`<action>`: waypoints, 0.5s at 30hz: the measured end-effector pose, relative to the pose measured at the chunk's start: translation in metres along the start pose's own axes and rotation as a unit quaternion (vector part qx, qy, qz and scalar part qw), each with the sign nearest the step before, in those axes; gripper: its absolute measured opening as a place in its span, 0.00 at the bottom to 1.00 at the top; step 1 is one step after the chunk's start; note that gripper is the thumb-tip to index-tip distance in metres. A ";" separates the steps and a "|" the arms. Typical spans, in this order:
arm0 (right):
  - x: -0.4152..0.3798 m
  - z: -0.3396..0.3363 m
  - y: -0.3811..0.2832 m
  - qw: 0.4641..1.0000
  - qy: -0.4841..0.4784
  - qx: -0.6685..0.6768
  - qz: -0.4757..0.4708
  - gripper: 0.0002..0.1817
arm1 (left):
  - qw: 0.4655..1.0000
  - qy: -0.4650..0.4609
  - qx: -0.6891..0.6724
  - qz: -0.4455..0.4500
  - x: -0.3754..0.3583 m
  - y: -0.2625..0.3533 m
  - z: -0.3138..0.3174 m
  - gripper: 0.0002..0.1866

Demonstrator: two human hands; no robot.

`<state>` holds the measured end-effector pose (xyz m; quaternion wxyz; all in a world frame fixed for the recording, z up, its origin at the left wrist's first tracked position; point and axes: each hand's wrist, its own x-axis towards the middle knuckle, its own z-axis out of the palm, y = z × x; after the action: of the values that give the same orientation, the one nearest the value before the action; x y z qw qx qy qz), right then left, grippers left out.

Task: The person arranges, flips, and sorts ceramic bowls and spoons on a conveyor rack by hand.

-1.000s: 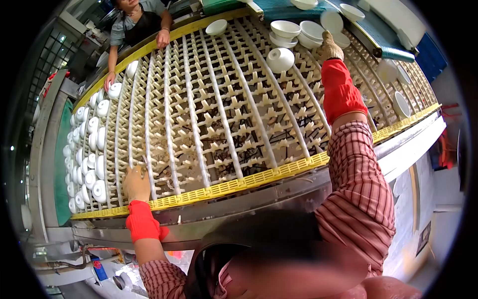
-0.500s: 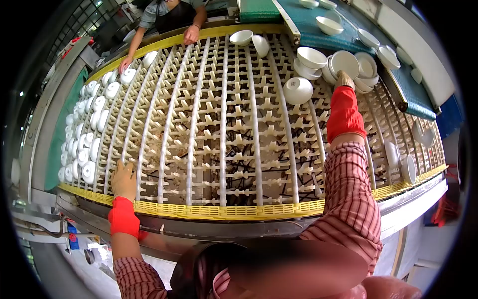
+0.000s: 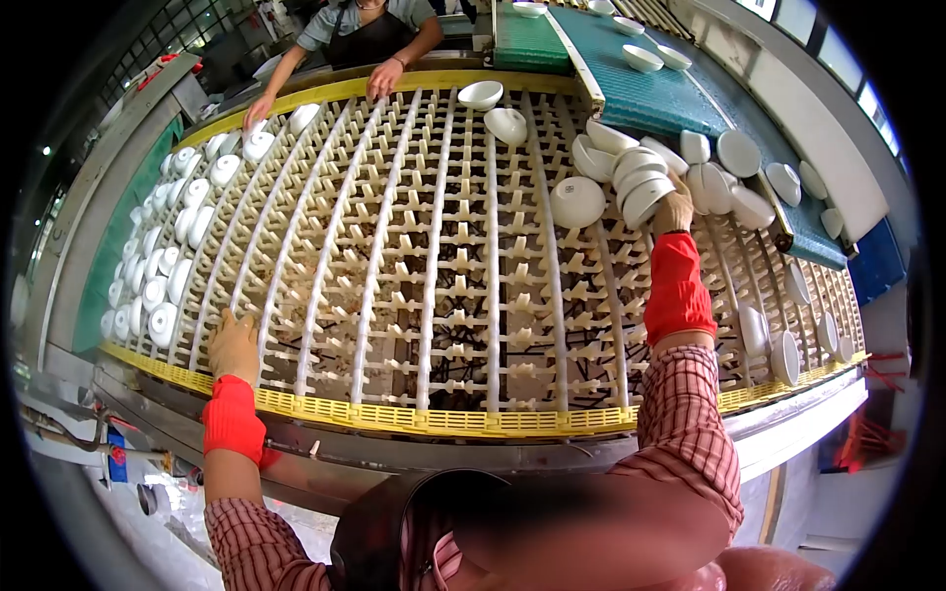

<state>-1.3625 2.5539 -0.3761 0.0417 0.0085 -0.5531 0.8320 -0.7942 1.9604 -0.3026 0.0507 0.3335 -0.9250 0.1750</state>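
A short stack of white bowls [image 3: 642,183], tilted on its side, is gripped at its right edge by my right hand [image 3: 674,209] over the pegged conveyor. Loose white bowls crowd around it: an upturned bowl [image 3: 577,202] lies to its left, and more bowls [image 3: 711,187] sit tipped to its right. My left hand [image 3: 235,345] rests near the front edge on the conveyor pegs [image 3: 325,286], fingers stretched out and holding nothing. Both wrists wear red cuffs.
Rows of upturned bowls [image 3: 158,293] fill the conveyor's left end beside a green belt [image 3: 89,305]. Across from me, a co-worker's hand [image 3: 258,110] touches a bowl there. A teal belt [image 3: 631,94] carries bowls at the back right. A yellow edge strip [image 3: 443,419] runs along the front.
My right hand has taken hold of several stacked bowls and tipped them left. A bowl near the far edge has turned over. The view has shifted slightly.
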 end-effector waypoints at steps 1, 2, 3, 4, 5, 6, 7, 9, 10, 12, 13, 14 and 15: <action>0.018 -0.003 0.014 0.997 -0.042 -0.056 -0.016 0.32 | 1.000 0.029 0.005 0.001 -0.001 -0.004 0.014 0.14; 0.036 -0.008 0.027 0.990 -0.084 -0.112 -0.032 0.31 | 1.000 0.006 0.002 -0.011 -0.002 0.004 0.009 0.14; -0.006 0.020 -0.005 0.972 -0.133 -0.169 -0.093 0.36 | 1.000 -0.016 -0.001 -0.024 -0.002 0.017 -0.006 0.15; -0.020 0.038 -0.013 0.968 -0.146 -0.179 -0.094 0.41 | 0.999 -0.039 -0.003 -0.036 -0.002 0.025 -0.014 0.16; -0.034 0.056 -0.021 0.965 -0.158 -0.188 -0.096 0.45 | 0.999 -0.042 -0.017 -0.016 0.001 0.029 -0.011 0.17; -0.036 0.074 -0.019 0.972 -0.188 -0.139 0.000 0.49 | 0.998 -0.045 -0.031 0.005 0.004 0.032 -0.008 0.18; -0.097 0.114 -0.066 0.945 -0.216 -0.246 0.017 0.48 | 0.999 -0.010 -0.042 0.016 -0.002 0.052 -0.018 0.18; -0.083 0.141 -0.019 0.904 -0.322 -0.280 -0.031 0.47 | 0.993 -0.002 -0.111 0.049 -0.007 0.076 -0.039 0.23; -0.100 0.164 -0.010 0.911 -0.339 -0.235 0.003 0.46 | 0.988 0.037 -0.122 0.089 -0.009 0.086 -0.041 0.25; -0.135 0.205 0.009 0.843 -0.420 -0.336 -0.017 0.39 | 0.969 0.100 -0.149 0.173 -0.016 0.108 -0.057 0.30; -0.157 0.226 0.015 0.796 -0.471 -0.379 -0.037 0.35 | 0.954 0.124 -0.167 0.214 -0.022 0.119 -0.079 0.32; -0.178 0.248 0.006 0.748 -0.536 -0.371 -0.130 0.37 | 0.940 0.132 -0.178 0.259 -0.026 0.128 -0.100 0.35; -0.205 0.266 -0.002 0.789 -0.529 -0.310 -0.044 0.40 | 0.922 0.177 -0.176 0.295 -0.028 0.135 -0.104 0.37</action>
<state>-1.1671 2.2974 -0.2839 -0.2203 0.4578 -0.7162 0.4785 -0.8606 2.1114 -0.2507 0.2173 -0.0053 -0.9734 0.0722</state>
